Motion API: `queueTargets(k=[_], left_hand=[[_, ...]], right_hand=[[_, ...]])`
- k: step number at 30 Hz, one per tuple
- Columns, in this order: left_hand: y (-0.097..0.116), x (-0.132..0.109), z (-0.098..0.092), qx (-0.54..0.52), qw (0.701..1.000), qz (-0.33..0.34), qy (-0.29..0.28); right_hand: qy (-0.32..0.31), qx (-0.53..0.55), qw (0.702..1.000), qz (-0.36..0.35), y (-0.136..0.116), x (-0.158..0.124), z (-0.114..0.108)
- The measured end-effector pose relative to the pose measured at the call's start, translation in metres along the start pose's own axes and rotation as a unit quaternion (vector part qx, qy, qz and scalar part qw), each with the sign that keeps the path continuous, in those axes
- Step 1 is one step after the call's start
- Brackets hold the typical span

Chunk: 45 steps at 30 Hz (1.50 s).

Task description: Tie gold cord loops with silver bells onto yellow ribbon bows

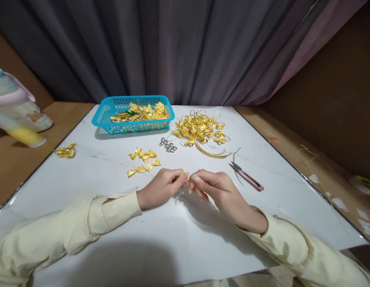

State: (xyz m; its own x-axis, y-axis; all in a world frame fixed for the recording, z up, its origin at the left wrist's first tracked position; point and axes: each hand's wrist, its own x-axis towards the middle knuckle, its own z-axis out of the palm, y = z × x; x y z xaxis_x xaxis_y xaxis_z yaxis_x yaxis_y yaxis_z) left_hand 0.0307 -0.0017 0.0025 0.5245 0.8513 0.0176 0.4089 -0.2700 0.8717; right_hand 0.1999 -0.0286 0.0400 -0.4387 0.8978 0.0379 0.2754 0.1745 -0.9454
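Observation:
Above the white table, my left hand (164, 186) and my right hand (222, 191) meet, both closed in a pinch. Between their fingertips shows a small yellow ribbon piece (187, 180), mostly hidden by the fingers. Several loose yellow bows (145, 155) lie just beyond my left hand. A small cluster of silver bells or beads (168, 145) sits farther back. Past my right hand are a bundle of gold cord (213, 154) and pink-handled thread snips (247, 176), blades pointing away to the left.
A blue basket (132, 126) of yellow bows stands at the back. Beside it is a heap of bows with cord loops (199, 127). A few bows (65, 150) lie at the left edge. A bottle (20, 103) stands far left; scraps (340, 204) lie right.

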Motion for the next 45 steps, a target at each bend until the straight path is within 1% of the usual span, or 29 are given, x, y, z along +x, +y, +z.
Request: queueTargets(k=[4, 7, 10, 13, 15, 18, 20, 22, 27, 31, 35, 38, 42, 45], left_hand=[[0.0, 0.0, -0.001, -0.021, 1.0, -0.014, 0.002], [0.001, 0.001, -0.002, -0.068, 0.997, -0.02, 0.012], [0.002, 0.0, -0.002, -0.103, 0.994, -0.02, 0.0], [0.002, 0.0, -0.001, -0.135, 0.99, -0.026, -0.018], [0.002, 0.0, -0.001, -0.175, 0.984, -0.034, -0.02], [0.001, 0.001, -0.001, -0.245, 0.968, -0.04, -0.026], [0.0, 0.001, -0.002, -0.262, 0.963, -0.042, -0.04], [0.0, 0.002, -0.004, -0.255, 0.964, -0.045, -0.054], [0.001, 0.003, -0.006, -0.268, 0.96, -0.061, -0.058], [0.0, 0.003, -0.007, -0.3, 0.949, -0.069, -0.069], [0.0, 0.003, -0.006, -0.334, 0.935, -0.062, -0.103], [0.003, 0.002, -0.005, -0.293, 0.947, -0.065, -0.112], [0.006, 0.002, -0.003, -0.243, 0.96, -0.062, -0.124], [0.006, 0.003, -0.002, -0.209, 0.967, -0.054, -0.137]], right_hand=[[0.004, 0.092, 0.995, 0.05, -0.002, 0.004, -0.002], [0.023, 0.146, 0.988, 0.04, -0.002, 0.01, -0.008], [0.052, 0.169, 0.983, 0.044, -0.001, 0.016, -0.016], [0.085, 0.187, 0.975, 0.08, 0.001, 0.021, -0.022], [0.085, 0.202, 0.971, 0.1, 0.003, 0.022, -0.024], [0.059, 0.226, 0.965, 0.122, 0.006, 0.024, -0.025], [0.049, 0.237, 0.961, 0.132, 0.008, 0.025, -0.025], [0.052, 0.236, 0.961, 0.136, 0.011, 0.026, -0.025], [0.059, 0.193, 0.97, 0.137, 0.02, 0.031, -0.026], [0.059, 0.087, 0.988, 0.114, 0.029, 0.034, -0.025], [0.061, -0.009, 0.994, 0.087, 0.033, 0.035, -0.025], [0.066, -0.033, 0.994, 0.082, 0.032, 0.034, -0.026], [0.057, -0.053, 0.994, 0.083, 0.027, 0.035, -0.025], [0.046, -0.104, 0.99, 0.081, 0.025, 0.037, -0.022]])
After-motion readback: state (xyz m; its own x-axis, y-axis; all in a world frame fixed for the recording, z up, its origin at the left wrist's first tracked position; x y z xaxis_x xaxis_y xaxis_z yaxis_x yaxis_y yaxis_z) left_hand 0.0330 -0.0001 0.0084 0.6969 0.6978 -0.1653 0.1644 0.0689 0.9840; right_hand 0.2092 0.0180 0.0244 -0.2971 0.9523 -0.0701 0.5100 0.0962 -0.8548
